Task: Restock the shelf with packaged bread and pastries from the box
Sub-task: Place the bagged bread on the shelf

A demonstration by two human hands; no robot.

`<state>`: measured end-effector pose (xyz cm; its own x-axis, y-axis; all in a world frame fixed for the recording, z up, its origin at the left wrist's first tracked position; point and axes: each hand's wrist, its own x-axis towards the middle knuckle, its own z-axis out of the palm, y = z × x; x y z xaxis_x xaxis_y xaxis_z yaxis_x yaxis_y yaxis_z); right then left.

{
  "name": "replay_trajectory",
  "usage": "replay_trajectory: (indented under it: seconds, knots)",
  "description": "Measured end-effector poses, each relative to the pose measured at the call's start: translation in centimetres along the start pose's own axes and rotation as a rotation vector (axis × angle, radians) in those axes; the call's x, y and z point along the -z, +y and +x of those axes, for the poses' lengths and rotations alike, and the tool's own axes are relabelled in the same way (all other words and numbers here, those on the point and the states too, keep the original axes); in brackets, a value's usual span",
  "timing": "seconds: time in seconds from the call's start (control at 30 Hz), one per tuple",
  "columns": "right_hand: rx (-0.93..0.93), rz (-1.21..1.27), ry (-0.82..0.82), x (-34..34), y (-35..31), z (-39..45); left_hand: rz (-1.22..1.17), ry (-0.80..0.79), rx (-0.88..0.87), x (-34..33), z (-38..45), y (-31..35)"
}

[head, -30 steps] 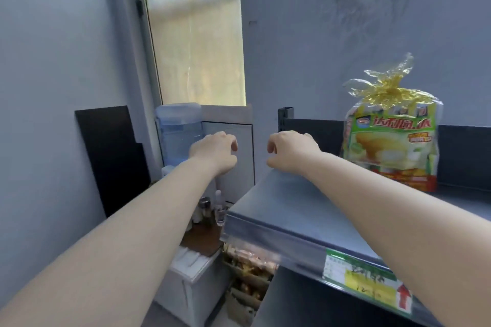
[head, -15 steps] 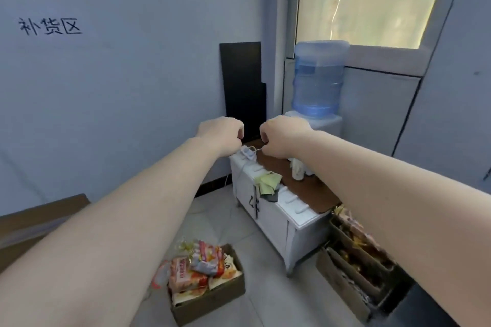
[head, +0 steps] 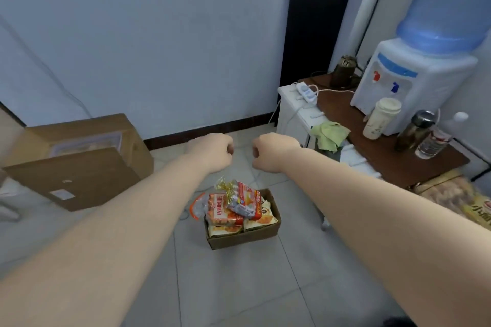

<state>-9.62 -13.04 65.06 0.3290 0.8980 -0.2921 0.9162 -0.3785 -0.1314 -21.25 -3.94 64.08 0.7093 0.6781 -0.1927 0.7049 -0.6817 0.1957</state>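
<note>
A small brown cardboard box (head: 244,237) stands on the tiled floor below my hands. It is heaped with packaged bread and pastries: an orange bread bag (head: 222,210) on the left and a red and silver packet (head: 245,202) on top. My left hand (head: 211,150) and my right hand (head: 273,150) hover side by side above and behind the box. Both are curled into loose fists with nothing in them. The shelf is out of view, except for a yellow package (head: 457,198) at the right edge.
A large cardboard box (head: 79,164) lies on the floor at the left against the wall. At the right, a low white cabinet (head: 295,117) carries a water dispenser (head: 414,74), a cup (head: 381,118), bottles (head: 414,130), a power strip (head: 308,91) and a green cloth (head: 329,134).
My view has swung left from the shelf and down to the floor. The box of packages now sits just under my hands. Both fists stayed closed and empty.
</note>
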Motion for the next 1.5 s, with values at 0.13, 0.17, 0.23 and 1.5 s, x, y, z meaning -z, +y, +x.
replay_trajectory:
  seconds: [0.13,0.17,0.23,1.5]
  knots:
    - [-0.002,0.042,-0.127,-4.5,1.2,6.6,-0.117,-0.127,0.117,-6.0,4.4,-3.2]
    - [-0.007,0.057,-0.157,-5.6,1.8,8.2,-0.146,-0.160,0.154,-7.5,5.5,-3.8]
    - [-0.025,0.100,-0.217,-7.7,3.2,11.6,-0.222,-0.218,0.236,-10.5,7.8,-4.9]
    - [-0.374,0.833,-0.423,-46.8,14.1,49.2,-1.449,-0.234,1.036,-52.7,32.2,-13.7]
